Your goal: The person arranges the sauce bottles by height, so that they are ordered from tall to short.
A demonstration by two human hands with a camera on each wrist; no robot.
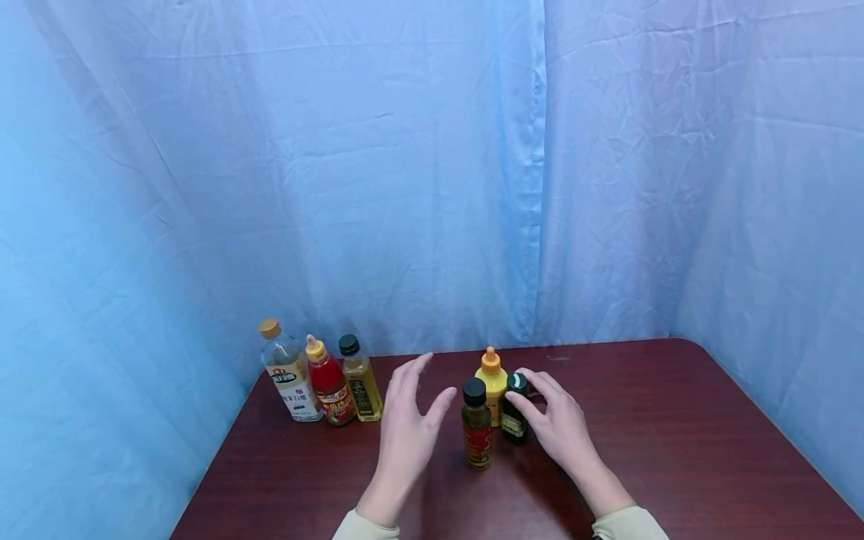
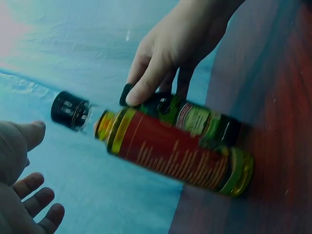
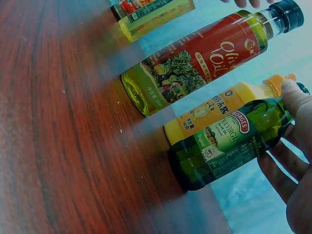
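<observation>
My right hand [image 1: 556,420] grips a dark green olive oil bottle [image 3: 229,141] around its neck, thumb near the cap; the bottle stands upright on the table. A yellow squeeze bottle [image 1: 493,382] with an orange nozzle is just behind it. Nearer to me stands an olive oil bottle with a red label [image 1: 478,435] and black cap, between the two hands. To its left my left hand [image 1: 408,427] hovers with fingers apart and holds nothing; in the left wrist view its fingertips [image 2: 36,200] are clear of the red-label bottle.
At the table's back left stand a clear bottle [image 1: 293,386] with a tan cap, a red squeeze bottle [image 1: 332,390] with a yellow top, and a square oil bottle [image 1: 363,386] with a dark green cap. Blue curtains [image 1: 405,187] surround the dark red-brown table [image 1: 675,435].
</observation>
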